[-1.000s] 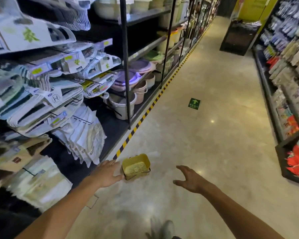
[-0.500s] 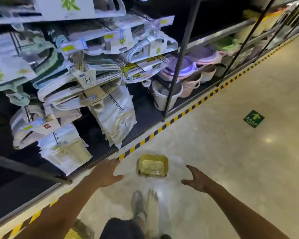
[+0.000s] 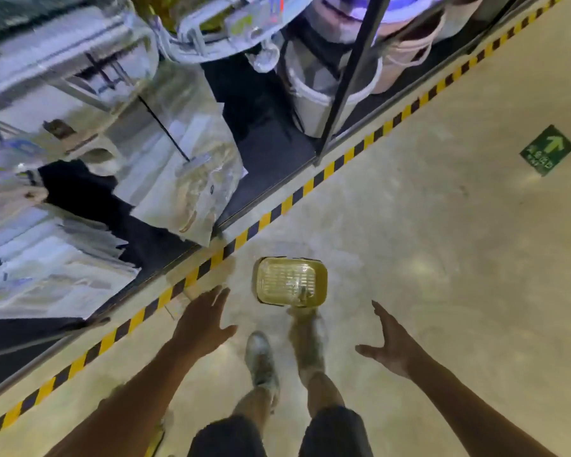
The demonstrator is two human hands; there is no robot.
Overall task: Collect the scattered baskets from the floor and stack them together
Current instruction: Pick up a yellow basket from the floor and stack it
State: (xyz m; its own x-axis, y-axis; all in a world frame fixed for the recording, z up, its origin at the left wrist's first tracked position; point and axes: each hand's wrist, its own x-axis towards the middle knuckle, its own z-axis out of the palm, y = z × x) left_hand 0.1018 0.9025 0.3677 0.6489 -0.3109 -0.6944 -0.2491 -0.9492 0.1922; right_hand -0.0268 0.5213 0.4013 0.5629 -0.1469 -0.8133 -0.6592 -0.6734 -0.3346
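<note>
A small yellow basket [image 3: 290,281] is seen upright on the floor, just beside the yellow-and-black striped line [image 3: 271,216]. The left hand [image 3: 202,321] and right hand [image 3: 387,344] are held on either side of it, fingers spread wide, nothing gripped.

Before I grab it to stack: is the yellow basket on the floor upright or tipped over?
Upright. The yellow basket sits on the floor with its opening facing up, the ribbed bottom visible through it.

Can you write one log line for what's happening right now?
phase: reach | yellow basket: on floor, untouched | left hand: open | right hand: open
</note>
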